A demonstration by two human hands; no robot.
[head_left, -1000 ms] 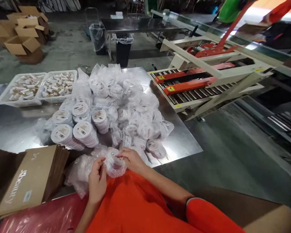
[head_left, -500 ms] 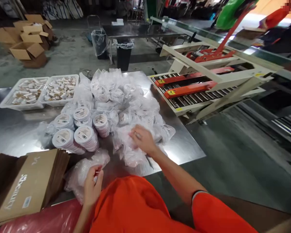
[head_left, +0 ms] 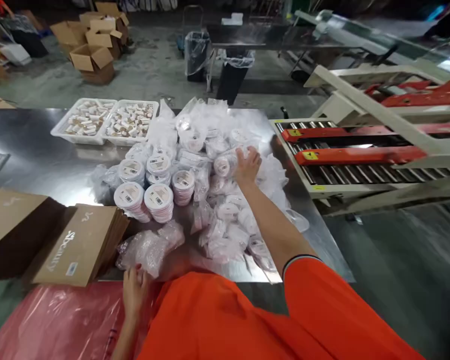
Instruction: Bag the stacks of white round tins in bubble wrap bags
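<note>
My right hand (head_left: 248, 165) reaches over the pile of clear plastic bags, fingers apart and curving down. It touches or hovers just beside a bagged stack of round discs (head_left: 223, 166) lying on its side; the exact contact is unclear. My left hand (head_left: 135, 286) is low at the table's front edge with its fingers curled. Close in front of it lies a crumpled clear plastic bag (head_left: 148, 251); whatever its fingers hold, if anything, is hidden. Unbagged stacks of labelled white discs (head_left: 158, 196) stand upright left of the pile.
Two white baskets (head_left: 56, 131) of small white-and-brown pieces stand at the back left of the metal table (head_left: 75, 172). Flat cardboard cartons (head_left: 78, 245) lie front left, above a red plastic-covered surface (head_left: 60, 320). A roller conveyor (head_left: 345, 172) with red bars adjoins the right side.
My right hand has moved away from my body, from the near bags to the bagged stack farther back. My left hand has moved toward me, back from the crumpled bag. The view has turned left.
</note>
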